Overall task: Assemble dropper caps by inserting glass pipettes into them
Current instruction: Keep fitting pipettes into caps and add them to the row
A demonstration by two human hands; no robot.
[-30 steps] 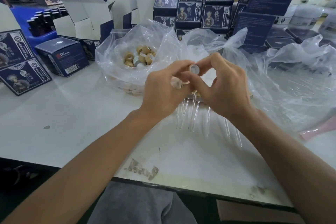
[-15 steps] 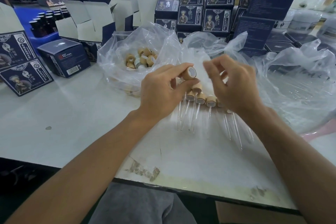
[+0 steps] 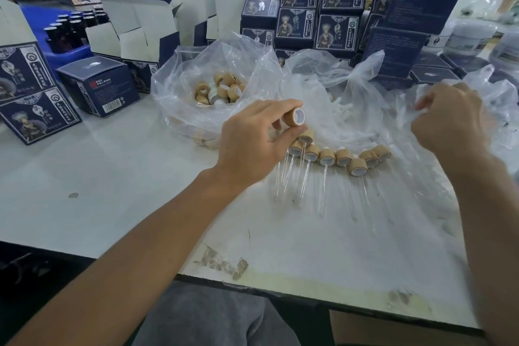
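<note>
My left hand (image 3: 254, 146) pinches a tan dropper cap (image 3: 294, 117) between thumb and fingers, its white open end facing right. Just below it, several assembled caps with glass pipettes (image 3: 327, 159) lie in a row on the white table (image 3: 118, 177), their tubes pointing toward me. My right hand (image 3: 449, 121) is far to the right over a clear plastic bag (image 3: 477, 154), fingers curled; whether it holds anything I cannot tell. A second clear bag (image 3: 179, 104) behind my left hand holds several loose tan caps (image 3: 222, 90).
Dark blue printed boxes (image 3: 317, 8) are stacked along the back, more (image 3: 31, 98) lie at the left. Open cartons (image 3: 134, 34) and dark bottles (image 3: 70, 28) stand at the back left. The table's front edge (image 3: 252, 281) is close to my lap.
My hands were together at the cap; my right hand has since pulled away to the right, over the plastic bag. My left hand keeps the cap in nearly the same place.
</note>
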